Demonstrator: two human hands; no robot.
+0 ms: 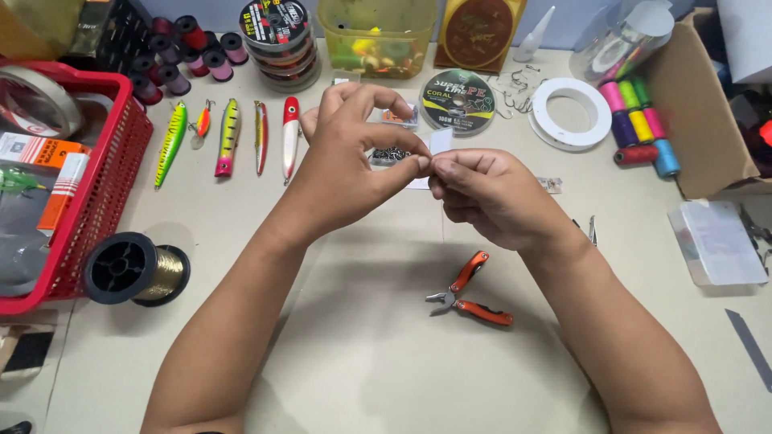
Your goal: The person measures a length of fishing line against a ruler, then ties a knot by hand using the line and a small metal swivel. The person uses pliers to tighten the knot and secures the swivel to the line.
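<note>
My left hand point(347, 153) and my right hand point(490, 193) meet above the middle of the beige table point(362, 354). Their thumbs and forefingers pinch together at one spot, on something too small to make out. Just behind the fingertips a small white slip point(441, 141) shows. Orange-handled pliers point(470, 293) lie open on the table in front of my right wrist, apart from both hands.
Several fishing lures point(229, 137) lie in a row at the left. A red basket point(88, 193) and a black spool of gold line point(137, 269) stand far left. Line spools point(458, 100), loose hooks, a white ring point(571, 112), coloured thread spools point(639, 128), a cardboard box and a clear plastic case point(716, 241) fill the back and right.
</note>
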